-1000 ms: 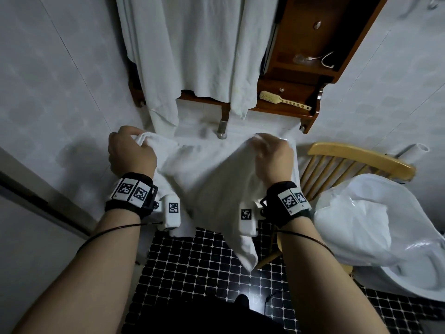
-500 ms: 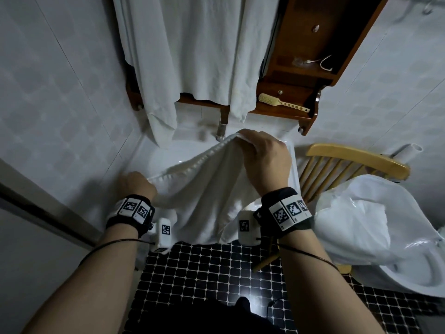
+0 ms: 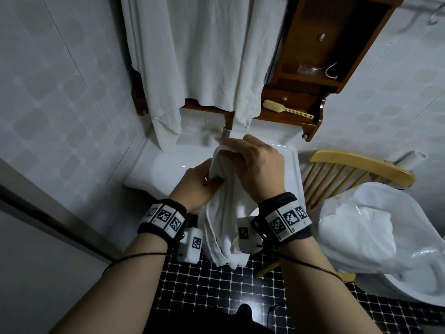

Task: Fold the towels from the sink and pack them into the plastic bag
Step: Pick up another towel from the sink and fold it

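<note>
The towel (image 3: 224, 220) was spread wide a second ago; now it's doubled into a narrow strip hanging at the front of the sink (image 3: 292, 169). One fold in, more to come! The right hand (image 3: 260, 169) pinches its top, the left hand (image 3: 195, 189) grips the middle. The plastic bag (image 3: 361, 227) sits on the chair (image 3: 356, 165) at right, above the dark floor tiles (image 3: 216, 290).

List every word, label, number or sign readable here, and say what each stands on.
No readable words or numbers anywhere in the head view.
left wristband: black-and-white square code patterns only; the tiny marks under them are too small to read.
right wristband: the same patterns, with marks too small to read.
towel, plastic bag, brush: no print shows.
</note>
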Available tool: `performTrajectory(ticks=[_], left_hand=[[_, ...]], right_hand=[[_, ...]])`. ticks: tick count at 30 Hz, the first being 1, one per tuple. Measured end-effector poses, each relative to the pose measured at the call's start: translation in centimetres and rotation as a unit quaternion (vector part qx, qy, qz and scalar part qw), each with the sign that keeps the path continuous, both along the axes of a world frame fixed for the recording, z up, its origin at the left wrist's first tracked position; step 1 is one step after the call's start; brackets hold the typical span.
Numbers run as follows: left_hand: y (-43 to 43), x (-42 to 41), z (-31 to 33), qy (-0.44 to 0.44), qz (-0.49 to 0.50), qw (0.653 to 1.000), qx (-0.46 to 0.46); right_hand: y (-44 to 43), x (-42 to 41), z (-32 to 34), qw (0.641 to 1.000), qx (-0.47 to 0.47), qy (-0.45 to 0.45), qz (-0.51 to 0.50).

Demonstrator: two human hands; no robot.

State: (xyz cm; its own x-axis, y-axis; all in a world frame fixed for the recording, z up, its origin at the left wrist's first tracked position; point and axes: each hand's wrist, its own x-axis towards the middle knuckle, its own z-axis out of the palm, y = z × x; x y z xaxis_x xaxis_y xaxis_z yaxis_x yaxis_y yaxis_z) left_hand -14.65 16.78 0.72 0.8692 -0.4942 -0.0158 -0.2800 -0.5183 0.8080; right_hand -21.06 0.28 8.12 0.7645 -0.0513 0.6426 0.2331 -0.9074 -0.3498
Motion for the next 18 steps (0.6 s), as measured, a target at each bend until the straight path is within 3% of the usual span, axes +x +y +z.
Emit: performTrajectory(ticks=[3,8,11,16,18], left_hand=[[-1.4,-0.9,-0.1,0.016,0.014,0.999,-0.029],[-2.8,-0.4,-0.4,-0.067,0.083,0.993,0.059],[-2.8,-0.1,0.8,-0.055,0.143,0.987,0.038],[-2.2,0.8,3.3,-0.007,0.138,0.990,-0.038],[-2.2,0.9,4.2,0.038,0.155,0.986,-0.050]], right_hand=[[-1.3,-0.2,0.3,1.000,-0.002,0.001,-0.005],[-3.1,-0.8,-0.2,0.999,-0.008,0.033,-0.032],[-3.9,-0.8,-1.4,0.997,-0.014,0.051,-0.048],[-4.8,-0.6,-3.4,0.962,-0.030,0.269,-0.021],[-5.0,-0.4,-4.2,0.951,-0.038,0.305,-0.041]])
